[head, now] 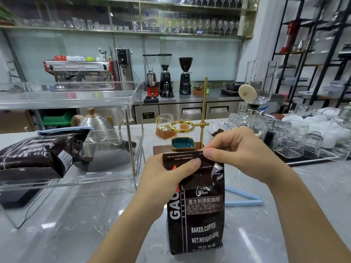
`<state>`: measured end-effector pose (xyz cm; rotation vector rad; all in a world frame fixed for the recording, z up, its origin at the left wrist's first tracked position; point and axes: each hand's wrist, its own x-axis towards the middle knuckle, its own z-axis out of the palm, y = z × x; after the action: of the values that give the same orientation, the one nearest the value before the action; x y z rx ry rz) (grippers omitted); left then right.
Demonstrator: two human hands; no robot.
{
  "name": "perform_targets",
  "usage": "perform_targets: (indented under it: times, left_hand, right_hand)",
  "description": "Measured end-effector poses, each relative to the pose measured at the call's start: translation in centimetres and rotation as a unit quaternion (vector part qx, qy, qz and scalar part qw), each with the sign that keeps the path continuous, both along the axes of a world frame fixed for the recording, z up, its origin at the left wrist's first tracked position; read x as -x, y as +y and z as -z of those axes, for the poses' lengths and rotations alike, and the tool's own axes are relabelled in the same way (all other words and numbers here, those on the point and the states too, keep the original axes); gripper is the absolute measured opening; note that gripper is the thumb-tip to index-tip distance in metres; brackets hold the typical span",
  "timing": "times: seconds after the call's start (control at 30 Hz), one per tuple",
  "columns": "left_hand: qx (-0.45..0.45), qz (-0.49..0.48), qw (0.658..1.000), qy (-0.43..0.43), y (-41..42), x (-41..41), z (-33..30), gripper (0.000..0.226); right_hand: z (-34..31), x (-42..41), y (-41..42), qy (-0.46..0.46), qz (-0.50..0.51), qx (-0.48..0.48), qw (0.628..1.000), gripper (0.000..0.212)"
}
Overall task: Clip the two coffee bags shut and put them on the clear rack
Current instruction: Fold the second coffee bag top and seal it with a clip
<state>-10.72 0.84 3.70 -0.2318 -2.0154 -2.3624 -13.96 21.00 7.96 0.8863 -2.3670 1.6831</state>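
Fingers of your left hand (163, 173) and right hand (235, 149) pinch the folded top of the upright coffee bag (197, 215) near the counter's (76, 224) front edge, wrists raised; the other bag (36, 156) lies on the clear rack (133, 114), and a blue clip (245, 201) lies just right.

One coffee bag (36, 158) on clear rack (76, 99) left, second bag (197, 205) upright on counter (76, 224)

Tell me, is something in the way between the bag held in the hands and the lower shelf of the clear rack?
Nothing visible blocks it. The upright coffee bag, held by the left hand and right hand, has open counter toward the clear rack. The first bag fills the shelf's left part only.
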Motion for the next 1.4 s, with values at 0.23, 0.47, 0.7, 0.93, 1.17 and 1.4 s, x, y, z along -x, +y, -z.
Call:
perform_targets:
  times: [0.23, 0.47, 0.7, 0.93, 1.17, 1.4]
  left_hand:
    - [0.018, -0.001, 1.000, -0.002, 0.0, -0.3, -0.3, 0.016]
    - [0.021, -0.014, 0.999, -0.021, 0.2, -0.2, -0.6, 0.017]
    - [0.022, -0.014, 0.999, -0.019, 0.0, 0.3, -0.2, 0.021]
    - [0.037, -0.019, 0.999, -0.017, -0.2, 0.8, 0.1, 0.040]
    - [0.031, -0.022, 0.999, -0.020, -0.2, 0.6, 0.2, 0.043]
    - [0.028, -0.020, 0.999, -0.018, -0.2, 0.4, 0.1, 0.044]
  right_hand:
    - [2.9, -0.6, 1.9, 0.038, 0.106, 0.103, 0.988, 0.020]
    - [13.0, -1.7, 7.5, 0.034, 0.474, 0.041, 0.879, 0.023]
    - [15.5, 0.1, 7.0, -0.034, 0.386, -0.071, 0.919, 0.039]
    - [16.2, 0.4, 7.1, -0.034, 0.266, -0.268, 0.926, 0.091]
    - [16.2, 0.6, 7.2, -0.060, 0.259, -0.206, 0.942, 0.009]
    - [16.0, 0.6, 7.0, -0.054, 0.294, -0.152, 0.942, 0.028]
